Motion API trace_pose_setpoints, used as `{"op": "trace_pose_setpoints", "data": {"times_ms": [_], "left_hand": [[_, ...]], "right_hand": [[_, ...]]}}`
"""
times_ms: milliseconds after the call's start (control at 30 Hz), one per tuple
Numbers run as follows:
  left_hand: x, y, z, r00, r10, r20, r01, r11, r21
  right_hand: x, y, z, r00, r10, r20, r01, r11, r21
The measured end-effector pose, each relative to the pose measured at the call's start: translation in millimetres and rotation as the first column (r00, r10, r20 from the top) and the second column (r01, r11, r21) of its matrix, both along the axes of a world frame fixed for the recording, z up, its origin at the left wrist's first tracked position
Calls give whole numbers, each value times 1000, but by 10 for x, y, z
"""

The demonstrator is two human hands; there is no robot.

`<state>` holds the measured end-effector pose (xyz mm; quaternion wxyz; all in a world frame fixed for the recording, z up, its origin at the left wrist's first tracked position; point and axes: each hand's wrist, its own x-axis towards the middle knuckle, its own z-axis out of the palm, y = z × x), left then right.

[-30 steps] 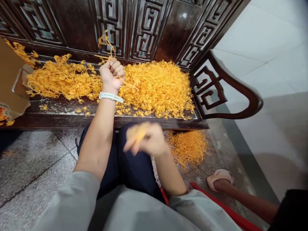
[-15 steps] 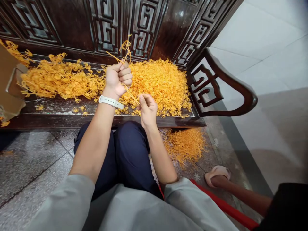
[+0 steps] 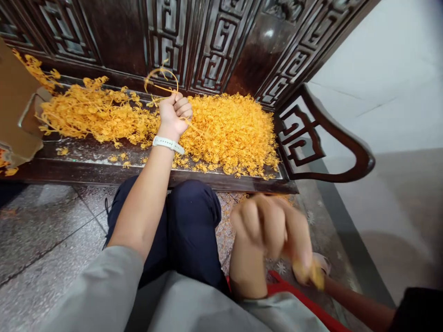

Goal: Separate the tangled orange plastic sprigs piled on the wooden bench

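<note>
My left hand point(image 3: 176, 112), with a pale band at its wrist, is closed around a thin yellow plastic strand point(image 3: 168, 70). The strand loops out above the fist, and a short length sticks out below it toward the heap. My right hand point(image 3: 272, 228) is blurred by motion, raised off the bench at the lower right. Its fingers are curled, and a small yellow plastic piece point(image 3: 317, 276) shows at the fingertips. Behind my left hand lies a big heap of small yellow claw-like pieces point(image 3: 235, 133). Left of it are bunched yellow strands with such pieces on them point(image 3: 93, 113).
The heaps lie on a dark wooden bench point(image 3: 83, 173) with a carved back and a curved armrest point(image 3: 360, 161). A cardboard box point(image 3: 17, 97) stands at the left. Another person's leg point(image 3: 360, 295) is at the lower right, by a red bar point(image 3: 304, 304).
My right hand has left the strand and swung down and right, toward me, with a small yellow piece. My left hand still grips the strand. The view has shifted slightly.
</note>
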<state>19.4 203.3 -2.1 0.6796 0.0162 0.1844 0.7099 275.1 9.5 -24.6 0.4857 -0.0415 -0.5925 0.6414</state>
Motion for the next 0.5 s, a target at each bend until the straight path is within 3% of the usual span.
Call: {"op": "trace_pose_setpoints", "data": {"times_ms": [33, 100, 167, 200, 267, 333, 367, 500], "left_hand": [[6, -30, 22, 999, -34, -13, 35, 999, 35], [60, -124, 73, 995, -95, -34, 97, 992, 86], [161, -227, 102, 986, -159, -54, 164, 981, 108], [232, -275, 101, 977, -203, -67, 210, 971, 116], [430, -373, 72, 945, -311, -100, 322, 939, 124], [700, -507, 22, 895, -418, -154, 435, 894, 106], [846, -596, -4, 861, -464, -206, 487, 870, 78], [1223, -993, -23, 681, -480, -553, 610, 790, 66]], "right_hand": [[-38, 158, -22, 978, -135, -158, 103, 975, -195], [-174, 465, -87, 934, -343, -99, 217, 766, -605], [-320, 632, -171, 929, -369, 14, 231, 551, -802], [-377, 645, -221, 921, -385, 59, 264, 505, -821], [-442, 561, -331, 817, -541, 199, 501, 496, -709], [-447, 411, -437, 640, -700, 317, 753, 488, -441], [-432, 335, -477, 598, -721, 351, 799, 501, -333], [-202, 83, -453, 740, -538, 404, 657, 709, -258]]}}
